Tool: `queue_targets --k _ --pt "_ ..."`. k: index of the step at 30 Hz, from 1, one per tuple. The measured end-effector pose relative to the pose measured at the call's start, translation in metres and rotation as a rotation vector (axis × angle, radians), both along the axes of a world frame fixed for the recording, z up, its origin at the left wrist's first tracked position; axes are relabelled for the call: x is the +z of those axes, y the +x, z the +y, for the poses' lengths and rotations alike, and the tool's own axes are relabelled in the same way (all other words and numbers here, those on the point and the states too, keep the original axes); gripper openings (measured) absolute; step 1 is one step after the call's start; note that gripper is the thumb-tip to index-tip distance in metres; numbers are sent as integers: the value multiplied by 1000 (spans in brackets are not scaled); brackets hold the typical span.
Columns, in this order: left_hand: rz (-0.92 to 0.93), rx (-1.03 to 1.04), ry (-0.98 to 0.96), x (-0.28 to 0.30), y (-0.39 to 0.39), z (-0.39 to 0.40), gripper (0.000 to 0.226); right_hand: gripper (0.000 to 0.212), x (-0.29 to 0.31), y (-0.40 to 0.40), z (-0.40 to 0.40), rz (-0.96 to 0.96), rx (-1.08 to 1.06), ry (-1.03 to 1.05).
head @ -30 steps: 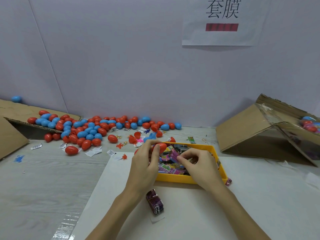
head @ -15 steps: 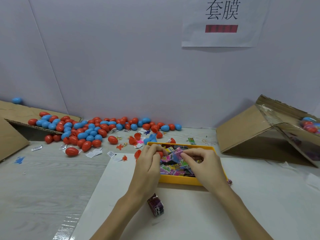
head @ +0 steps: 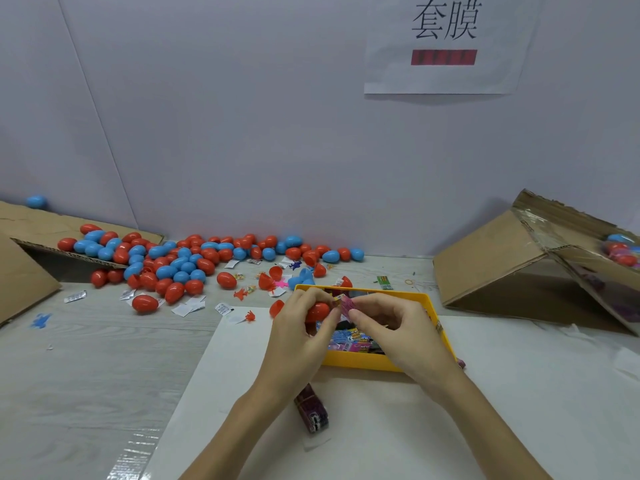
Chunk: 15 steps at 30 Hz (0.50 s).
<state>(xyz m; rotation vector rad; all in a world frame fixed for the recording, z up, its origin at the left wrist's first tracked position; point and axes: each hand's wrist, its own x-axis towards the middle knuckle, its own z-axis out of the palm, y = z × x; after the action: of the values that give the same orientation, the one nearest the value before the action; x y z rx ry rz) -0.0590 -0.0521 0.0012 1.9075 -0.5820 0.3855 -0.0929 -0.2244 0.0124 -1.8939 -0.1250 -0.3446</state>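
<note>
Two bare hands meet above the yellow tray (head: 439, 317). The left hand (head: 298, 336) has its fingers curled around a red plastic egg (head: 317, 311). The right hand (head: 394, 327) pinches a small pink packet (head: 346, 304) just beside the egg, touching it. More colourful packets (head: 348, 337) lie inside the tray. Many red and blue eggs (head: 180, 261) are scattered behind on the table (head: 86, 368).

A glossy red plastic egg (head: 318, 311) sits in the curled fingers of the left hand (head: 298, 336), mostly covered, its rounded side showing, above the yellow plastic tray (head: 440, 323). A small pink printed packet (head: 347, 304) touches its right edge, pinched by the right hand (head: 398, 327).
</note>
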Motion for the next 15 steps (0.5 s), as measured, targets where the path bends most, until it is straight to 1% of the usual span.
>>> queue_targets --k 3,6,8,10,11,15 --pt "-27 -14 58 -1 0 0 5 8 0 0 0 -12 -24 -48" --pt "-2 -35 62 -2 -1 0 9 6 -2 0 0 8 -49 -24" --pt "100 -75 15 -2 -2 1 20 12 -4 1 -1 30 -106 -5" --pt "232 -145 -75 0 -1 3 33 18 -4 2 -3 46 -167 1" --pt "252 -167 -98 0 -1 3 38 19 -3 2 -5 53 -185 10" --pt "162 -148 -18 -1 -1 1 43 18 -2 0 -4 63 -190 69"
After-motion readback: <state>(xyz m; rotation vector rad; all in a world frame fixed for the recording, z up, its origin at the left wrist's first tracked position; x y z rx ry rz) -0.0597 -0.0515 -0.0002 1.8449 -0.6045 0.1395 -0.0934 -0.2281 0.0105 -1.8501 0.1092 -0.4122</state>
